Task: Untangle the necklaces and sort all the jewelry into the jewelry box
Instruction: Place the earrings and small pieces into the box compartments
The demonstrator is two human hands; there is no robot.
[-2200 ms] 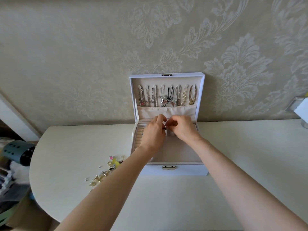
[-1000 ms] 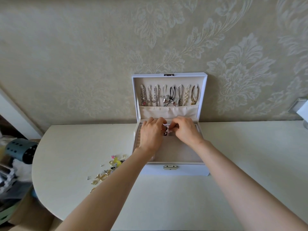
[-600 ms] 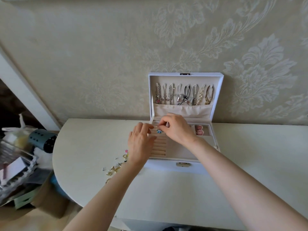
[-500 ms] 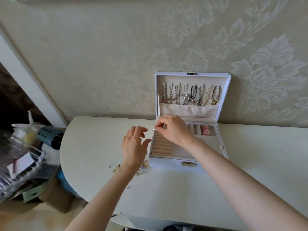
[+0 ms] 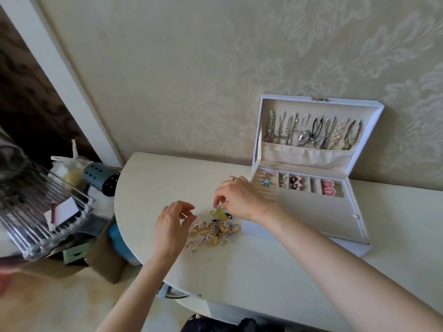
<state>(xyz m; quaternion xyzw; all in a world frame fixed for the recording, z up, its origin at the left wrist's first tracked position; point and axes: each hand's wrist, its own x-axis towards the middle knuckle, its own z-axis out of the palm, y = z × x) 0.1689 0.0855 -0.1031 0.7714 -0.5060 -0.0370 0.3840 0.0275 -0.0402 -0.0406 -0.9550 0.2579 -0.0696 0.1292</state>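
The white jewelry box (image 5: 311, 212) stands open on the right of the table, its lid leaning on the wall. Several necklaces (image 5: 311, 135) hang in the lid above a fabric pocket. Small compartments at the tray's back hold a blue flower piece (image 5: 265, 182), dark-and-pink pieces (image 5: 296, 182) and pink earrings (image 5: 328, 190). A pile of loose gold rings and small jewelry (image 5: 213, 230) lies on the table left of the box. My right hand (image 5: 242, 200) reaches down to the pile's far edge and pinches a small pink piece (image 5: 214, 206). My left hand (image 5: 171, 226) hovers at the pile's left side, fingers loosely curled, holding nothing.
The white table (image 5: 239, 271) has a rounded left end just beyond the pile. Past that edge sit a dark teal cylinder (image 5: 103, 180), a wire rack (image 5: 36, 212) and a cardboard box (image 5: 103, 255). The patterned wall stands directly behind the jewelry box.
Both hands left the box tray and moved left to the loose pile on the table. The view swung left and down, so the box now sits at the right.
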